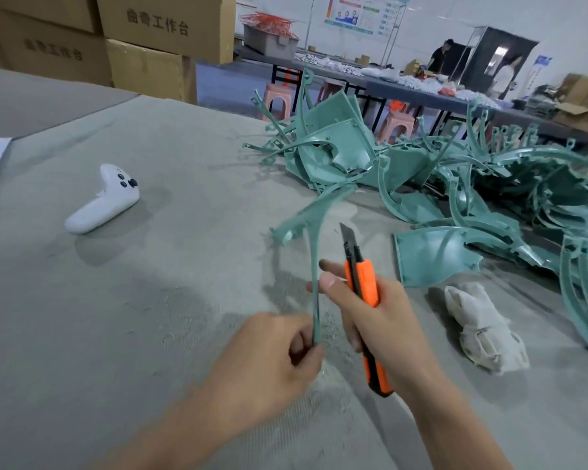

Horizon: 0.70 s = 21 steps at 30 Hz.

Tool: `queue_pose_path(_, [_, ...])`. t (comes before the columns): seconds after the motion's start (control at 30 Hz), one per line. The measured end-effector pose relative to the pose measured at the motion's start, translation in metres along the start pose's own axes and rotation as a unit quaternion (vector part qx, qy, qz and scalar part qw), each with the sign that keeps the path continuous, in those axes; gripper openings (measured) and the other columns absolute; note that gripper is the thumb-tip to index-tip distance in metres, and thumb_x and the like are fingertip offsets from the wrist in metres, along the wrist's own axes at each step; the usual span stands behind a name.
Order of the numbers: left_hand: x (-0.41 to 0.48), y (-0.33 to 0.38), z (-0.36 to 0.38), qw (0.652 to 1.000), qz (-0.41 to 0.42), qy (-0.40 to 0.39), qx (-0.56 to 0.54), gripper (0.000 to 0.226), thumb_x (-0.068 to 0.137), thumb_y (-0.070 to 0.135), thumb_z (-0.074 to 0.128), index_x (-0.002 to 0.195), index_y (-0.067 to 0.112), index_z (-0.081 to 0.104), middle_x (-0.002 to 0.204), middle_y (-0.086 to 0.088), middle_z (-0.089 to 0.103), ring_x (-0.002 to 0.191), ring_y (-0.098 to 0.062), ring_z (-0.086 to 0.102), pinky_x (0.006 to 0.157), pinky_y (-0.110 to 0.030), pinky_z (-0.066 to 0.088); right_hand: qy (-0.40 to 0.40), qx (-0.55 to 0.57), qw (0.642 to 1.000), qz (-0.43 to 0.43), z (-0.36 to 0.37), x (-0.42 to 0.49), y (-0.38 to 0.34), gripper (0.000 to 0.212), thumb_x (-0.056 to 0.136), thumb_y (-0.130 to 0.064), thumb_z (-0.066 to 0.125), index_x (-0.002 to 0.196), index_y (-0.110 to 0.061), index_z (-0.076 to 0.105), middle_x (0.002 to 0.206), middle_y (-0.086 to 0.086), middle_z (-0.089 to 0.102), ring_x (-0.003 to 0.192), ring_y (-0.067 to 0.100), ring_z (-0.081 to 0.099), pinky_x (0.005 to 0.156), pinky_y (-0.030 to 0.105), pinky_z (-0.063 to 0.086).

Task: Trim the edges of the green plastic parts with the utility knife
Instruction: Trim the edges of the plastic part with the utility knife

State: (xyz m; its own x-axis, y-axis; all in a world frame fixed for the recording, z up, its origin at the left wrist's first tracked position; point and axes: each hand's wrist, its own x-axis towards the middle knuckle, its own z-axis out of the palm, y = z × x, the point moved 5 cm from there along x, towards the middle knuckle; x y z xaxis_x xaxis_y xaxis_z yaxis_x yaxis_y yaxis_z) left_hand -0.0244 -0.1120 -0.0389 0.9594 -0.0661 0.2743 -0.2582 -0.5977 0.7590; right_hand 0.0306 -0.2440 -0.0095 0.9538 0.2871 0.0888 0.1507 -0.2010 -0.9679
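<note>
**A:** The left hand (269, 354) is nearest. What is it doing?

**B:** Pinching the foot of a green part (314, 252), upright above the tabletop (150, 300), probably to present its edge to the blade.

**A:** And the right hand (384, 320)?

**B:** Wrapped round the knife (360, 279), blade out, just beside the part. The pile (455, 184) lies behind, a rag (482, 327) nearby.

I'm watching the left hand (269, 354) pinching the lower end of a thin green plastic part (311, 218), while the right hand (384, 320) is gripping the orange utility knife (367, 279), blade pointing up beside it, over the grey table (150, 300).
</note>
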Motion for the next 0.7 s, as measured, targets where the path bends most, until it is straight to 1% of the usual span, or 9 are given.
queue_pose_path(0.03, [-0.002,0.001,0.003,0.999,0.023,-0.004,0.041,0.032,0.083,0.032,0.06,0.059,0.027,0.04,0.051,0.009,0.048,0.046,-0.01,0.047,0.046,-0.02,0.036,0.008,-0.005,1.0,-0.003,0.002,0.0,0.001,0.027,0.088,-0.032,0.073,0.105,-0.01,0.072,0.066,0.018,0.063,0.043,0.011,0.038,0.041,0.021,0.037])
queue_pose_path(0.1, [-0.004,0.002,0.004,0.992,0.055,0.013,0.114,0.031,0.08,0.035,0.055,0.06,0.026,0.033,0.053,0.008,0.041,0.048,-0.013,0.045,0.048,-0.03,0.042,0.036,-0.01,0.999,0.001,0.002,0.0,0.002,0.024,0.085,-0.026,0.077,0.107,-0.022,0.07,0.076,0.006,0.073,0.042,0.009,0.04,0.041,0.021,0.037])
queue_pose_path(0.17, [-0.003,0.006,0.002,0.979,0.09,0.043,0.179,0.034,0.075,0.033,0.061,0.061,0.027,0.03,0.054,0.012,0.036,0.045,-0.013,0.043,0.042,-0.028,0.04,0.054,0.018,0.998,0.009,-0.002,0.001,0.005,0.027,0.083,-0.019,0.079,0.108,-0.022,0.069,0.071,-0.004,0.072,0.039,0.007,0.041,0.039,0.019,0.036])
queue_pose_path(0.27, [-0.004,0.011,-0.005,0.973,0.106,0.092,0.185,0.033,0.07,0.031,0.069,0.063,0.028,0.038,0.057,0.015,0.04,0.049,-0.005,0.042,0.04,-0.024,0.04,0.041,0.074,0.996,0.003,-0.004,0.002,0.004,0.021,0.084,-0.012,0.077,0.104,-0.013,0.073,0.062,0.01,0.062,0.036,0.008,0.038,0.038,0.017,0.034])
queue_pose_path(0.33, [-0.002,0.008,-0.01,0.981,0.071,0.121,0.13,0.018,0.073,0.038,0.068,0.075,0.032,0.052,0.068,0.02,0.047,0.067,-0.002,0.048,0.053,-0.02,0.045,0.017,0.116,0.993,-0.008,-0.004,0.001,0.001,0.02,0.088,-0.006,0.071,0.106,-0.014,0.072,0.079,0.012,0.073,0.036,0.008,0.037,0.038,0.016,0.034])
queue_pose_path(0.43, [0.002,-0.005,-0.015,0.994,-0.037,0.105,-0.017,0.034,0.07,0.059,0.067,0.098,0.041,0.058,0.09,0.026,0.057,0.088,0.005,0.054,0.068,-0.014,0.045,-0.011,0.161,0.987,-0.02,-0.004,0.001,-0.002,0.021,0.092,-0.007,0.065,0.112,-0.012,0.067,0.095,0.009,0.076,0.036,0.008,0.036,0.039,0.017,0.034])
queue_pose_path(0.5, [0.007,-0.009,-0.013,0.987,-0.081,0.028,-0.136,0.042,0.068,0.066,0.063,0.095,0.033,0.067,0.086,0.014,0.066,0.075,-0.005,0.061,0.064,-0.024,0.048,-0.024,0.174,0.984,-0.026,-0.004,0.001,-0.003,0.024,0.09,-0.012,0.064,0.114,-0.012,0.066,0.097,0.009,0.076,0.036,0.008,0.036,0.039,0.018,0.034])
queue_pose_path(0.57, [0.008,-0.007,-0.008,0.963,-0.084,-0.054,-0.249,0.044,0.072,0.062,0.063,0.092,0.024,0.071,0.084,-0.004,0.069,0.074,-0.021,0.065,0.064,-0.034,0.053,-0.032,0.17,0.984,-0.037,-0.004,0.001,-0.004,0.027,0.089,-0.015,0.064,0.116,-0.013,0.066,0.099,0.007,0.075,0.037,0.008,0.036,0.038,0.018,0.034])
queue_pose_path(0.7, [0.005,0.001,-0.006,0.916,-0.077,-0.116,-0.376,0.027,0.087,0.043,0.06,0.093,0.02,0.072,0.075,-0.003,0.068,0.065,-0.013,0.06,0.059,-0.021,0.047,-0.048,0.177,0.982,-0.052,-0.004,0.001,-0.006,0.033,0.088,-0.018,0.063,0.121,-0.016,0.065,0.1,0.005,0.075,0.038,0.007,0.036,0.039,0.017,0.033])
